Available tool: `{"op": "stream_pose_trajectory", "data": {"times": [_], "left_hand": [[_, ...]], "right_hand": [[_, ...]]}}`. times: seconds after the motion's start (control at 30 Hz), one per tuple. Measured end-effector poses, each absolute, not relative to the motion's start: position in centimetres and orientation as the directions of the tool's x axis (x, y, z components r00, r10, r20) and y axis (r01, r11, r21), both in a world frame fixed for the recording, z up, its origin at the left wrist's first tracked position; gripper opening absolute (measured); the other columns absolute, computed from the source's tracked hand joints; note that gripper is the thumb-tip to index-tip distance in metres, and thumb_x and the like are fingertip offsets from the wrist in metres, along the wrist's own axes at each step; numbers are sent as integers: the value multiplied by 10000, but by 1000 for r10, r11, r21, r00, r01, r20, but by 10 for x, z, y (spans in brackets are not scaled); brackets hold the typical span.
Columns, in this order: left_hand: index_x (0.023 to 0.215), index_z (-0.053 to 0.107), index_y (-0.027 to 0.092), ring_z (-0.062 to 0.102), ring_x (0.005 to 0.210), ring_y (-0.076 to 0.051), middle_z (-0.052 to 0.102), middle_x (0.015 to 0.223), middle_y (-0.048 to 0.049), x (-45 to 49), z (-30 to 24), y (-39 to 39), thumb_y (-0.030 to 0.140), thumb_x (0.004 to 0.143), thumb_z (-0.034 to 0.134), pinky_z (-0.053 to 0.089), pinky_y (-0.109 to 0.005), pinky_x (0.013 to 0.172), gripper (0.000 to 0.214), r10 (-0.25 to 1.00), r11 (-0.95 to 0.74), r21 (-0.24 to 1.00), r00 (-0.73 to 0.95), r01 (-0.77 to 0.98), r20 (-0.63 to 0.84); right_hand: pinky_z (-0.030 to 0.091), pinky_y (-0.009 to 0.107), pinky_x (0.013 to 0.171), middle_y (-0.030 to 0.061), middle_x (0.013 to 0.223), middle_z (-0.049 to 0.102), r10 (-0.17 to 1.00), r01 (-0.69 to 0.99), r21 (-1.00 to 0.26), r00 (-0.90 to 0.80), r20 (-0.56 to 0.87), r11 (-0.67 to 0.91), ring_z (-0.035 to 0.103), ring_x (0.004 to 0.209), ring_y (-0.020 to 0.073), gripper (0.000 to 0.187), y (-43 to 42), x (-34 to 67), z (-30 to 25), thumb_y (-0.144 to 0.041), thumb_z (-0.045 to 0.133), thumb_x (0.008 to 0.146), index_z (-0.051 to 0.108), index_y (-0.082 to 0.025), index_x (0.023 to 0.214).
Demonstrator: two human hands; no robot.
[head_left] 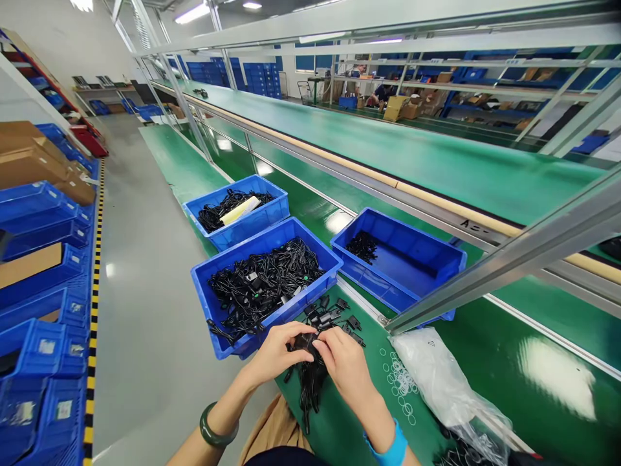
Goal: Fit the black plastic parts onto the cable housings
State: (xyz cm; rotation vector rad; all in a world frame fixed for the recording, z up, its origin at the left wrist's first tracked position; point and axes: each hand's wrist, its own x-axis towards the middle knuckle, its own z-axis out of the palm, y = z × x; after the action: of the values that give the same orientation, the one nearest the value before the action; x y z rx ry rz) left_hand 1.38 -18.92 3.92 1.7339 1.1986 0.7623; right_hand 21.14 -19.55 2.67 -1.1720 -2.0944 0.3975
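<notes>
Left hand and right hand both pinched a black connector (cable bundle dangling) at the bench's near edge. Near bin held tangled black cables; right bin held few.

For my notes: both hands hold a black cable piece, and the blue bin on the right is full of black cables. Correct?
Not quite. In the head view the blue bin on the right is nearly empty: only a small black heap lies in one corner. The left hand and right hand do hold the black cable piece.
</notes>
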Motion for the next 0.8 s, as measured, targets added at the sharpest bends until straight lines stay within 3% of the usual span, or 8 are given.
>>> {"op": "stream_pose_trajectory", "data": {"times": [0.1,0.3,0.4,0.5,0.63,0.73,0.8], "left_hand": [[1130,696,238,621,843,-163,706,1065,-28,16,39,-192,273,757,817,467,-248,698,394,940,-189,880,341,435,34],[1115,693,237,618,840,-175,701,1032,-30,19,38,-195,329,767,808,471,-257,697,378,938,-179,873,346,454,12],[1095,686,219,615,817,-175,694,1003,-34,21,33,-198,362,755,818,484,-262,699,391,939,-196,852,343,485,21],[1094,664,201,624,876,-198,679,1005,-50,27,22,-204,333,763,815,504,-285,761,387,943,-249,788,325,562,66],[1076,655,188,627,917,-245,669,1014,-79,37,5,-214,301,770,797,527,-342,803,355,946,-291,629,316,720,77],[1061,661,187,632,914,-255,670,1009,-87,39,2,-214,330,795,761,539,-353,801,318,963,-242,594,267,767,48],[1124,653,205,647,933,-246,679,1043,-74,31,5,-202,371,763,789,546,-328,811,420,941,-258,657,339,708,4]], "right_hand": [[341,307,586,0,649,541,827,736,-418,-348,442,532,513,574,157,439,-196,209,28,-338,314,1062,527,-205,702],[375,289,651,26,762,589,861,709,-489,-400,315,508,568,696,176,314,-200,209,27,-296,321,1049,540,-195,848],[347,299,601,31,689,588,871,724,-488,-373,319,488,569,625,178,394,-202,207,14,-295,278,1052,529,-210,761],[322,303,539,24,572,595,950,692,-656,-279,142,302,562,513,171,530,-201,207,-2,-398,232,1059,514,-232,641],[416,297,556,34,464,568,948,576,-818,-251,-193,-14,585,480,193,649,-196,210,-18,-565,229,1020,468,-248,507],[466,288,493,47,652,685,945,390,-919,-273,-179,-62,626,533,208,503,-192,209,-24,-657,417,931,682,-234,867],[504,290,476,80,839,735,952,215,-975,-281,-122,-62,658,594,219,534,-191,204,-28,-680,571,829,680,-221,1081]]}}
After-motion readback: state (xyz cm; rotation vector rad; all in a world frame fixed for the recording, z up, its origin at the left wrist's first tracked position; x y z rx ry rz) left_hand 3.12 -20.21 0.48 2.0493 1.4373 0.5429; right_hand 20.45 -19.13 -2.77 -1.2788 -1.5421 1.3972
